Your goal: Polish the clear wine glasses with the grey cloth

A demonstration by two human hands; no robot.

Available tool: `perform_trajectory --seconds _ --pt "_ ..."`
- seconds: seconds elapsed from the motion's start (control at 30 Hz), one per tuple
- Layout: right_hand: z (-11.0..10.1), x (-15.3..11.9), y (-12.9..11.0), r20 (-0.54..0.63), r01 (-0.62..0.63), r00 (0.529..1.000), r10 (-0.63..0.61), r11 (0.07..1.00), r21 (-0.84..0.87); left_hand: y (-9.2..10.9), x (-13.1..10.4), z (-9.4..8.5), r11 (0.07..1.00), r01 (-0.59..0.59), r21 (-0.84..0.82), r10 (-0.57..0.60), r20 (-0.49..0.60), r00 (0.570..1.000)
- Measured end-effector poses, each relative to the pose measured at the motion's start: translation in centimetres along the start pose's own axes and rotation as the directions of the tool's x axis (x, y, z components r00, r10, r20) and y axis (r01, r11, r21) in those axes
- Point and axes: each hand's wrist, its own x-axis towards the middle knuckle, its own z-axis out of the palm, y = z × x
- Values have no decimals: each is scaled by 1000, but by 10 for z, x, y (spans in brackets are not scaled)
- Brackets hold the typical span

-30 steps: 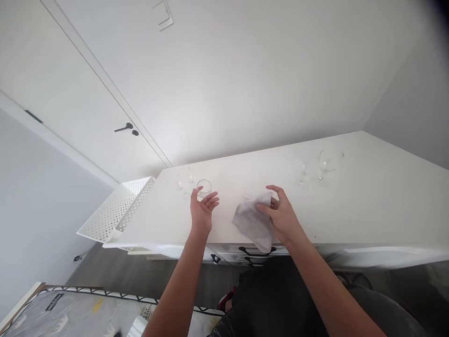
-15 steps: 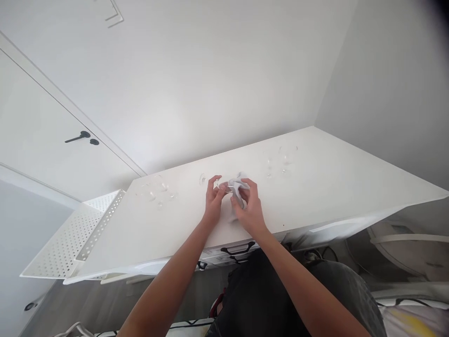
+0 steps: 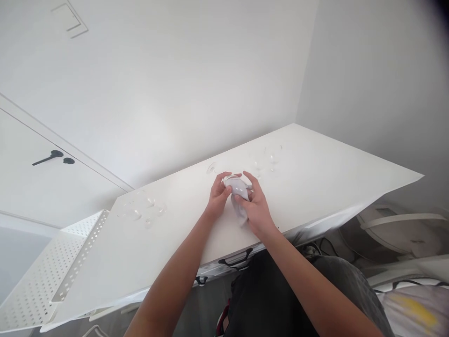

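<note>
Near the middle of the white tabletop (image 3: 196,220), my left hand (image 3: 219,195) grips the side of a clear wine glass (image 3: 239,187) whose bowl faces me. My right hand (image 3: 257,204) pinches a pale grey cloth (image 3: 241,211) against the same glass. Part of the cloth seems to lie inside or behind the bowl, and a loose end hangs below. The glass's foot (image 3: 212,168) shows beyond my left hand. Clear glasses (image 3: 150,202) stand in a group on the left of the tabletop, and more glasses (image 3: 272,159) stand at the back right.
A white perforated shelf (image 3: 52,271) adjoins the tabletop's left end. Black drawer handles (image 3: 235,260) stick out below the front edge. Behind the table rises a white wall (image 3: 189,84), with a door with a black handle (image 3: 47,157) at the left. A grey wall is at the right.
The cloth now lies against more of the glass, and my hands have turned the glass and moved closer around it. The camera view has shifted and tilted.
</note>
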Motion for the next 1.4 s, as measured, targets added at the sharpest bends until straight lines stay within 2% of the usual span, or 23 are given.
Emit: perform_trajectory --seconds 0.1,0.23,0.33,0.47,0.53,0.6,0.67,0.7,0.73,0.8,0.83,0.87,0.9,0.97,1.03,1.1,1.17,1.23,1.3,1.33,1.4 --pt "4 2 3 -63 -175 978 201 943 283 0 2 -9 993 -10 -120 8 -13 1000" --pt "6 2 -2 48 -328 934 355 795 510 4 3 -21 981 -62 -185 51 -63 997" --pt "7 0 -6 153 -391 916 371 741 546 4 3 -22 979 -54 -197 30 -122 992" --pt "11 -7 -7 252 -382 922 295 800 462 2 2 -17 972 5 -235 -30 -103 994" --pt "14 -14 -7 286 -316 935 210 861 399 1 0 -16 966 42 -253 -69 -97 993" --pt "15 -19 -5 304 -194 947 100 935 297 -1 -1 -17 964 80 -254 -111 -111 988" --pt "12 -20 0 292 1 956 -27 996 89 -4 -2 -19 969 87 -230 -118 -123 985" --pt "9 -18 5 286 121 953 -100 991 -58 -7 -1 -20 976 77 -205 -103 -120 987" --pt "4 -16 9 296 239 940 -169 946 -218 -9 0 -21 983 63 -173 -83 -109 991" --pt "-4 -9 18 367 424 892 -264 771 -475 -13 2 -22 993 47 -104 -54 -66 996" --pt "-8 -7 21 401 472 873 -278 693 -546 -15 3 -22 996 45 -74 -49 -42 998" --pt "-9 -6 23 403 481 871 -281 655 -582 -15 5 -22 998 46 -52 -47 -22 999" --pt "-10 -5 22 371 452 887 -273 670 -589 -15 5 -22 998 41 -42 -41 -10 999" --pt "-7 -8 17 216 289 954 -207 824 -488 -13 6 -21 997 21 -68 -22 -12 1000" --pt "-3 -11 7 88 27 996 -7 972 -233 -9 6 -21 991 0 -136 -3 -18 1000" --pt "0 -12 -1 75 -205 976 204 979 9 -6 5 -22 982 -18 -188 19 1 1000" --pt "0 -11 -4 104 -307 949 298 947 94 -6 3 -23 982 -37 -186 44 35 998" --pt "-1 -11 -2 115 -229 967 226 973 19 -7 2 -22 990 -29 -141 35 40 999" --pt "-2 -13 7 181 -2 983 41 978 -210 -9 3 -18 994 9 -109 -10 -9 1000" --pt "-2 -14 13 245 142 968 -55 926 -351 -9 3 -16 993 26 -111 -31 -42 999" --pt "-3 -16 26 394 386 904 -168 717 -580 -9 4 -12 989 40 -145 -52 -77 996"
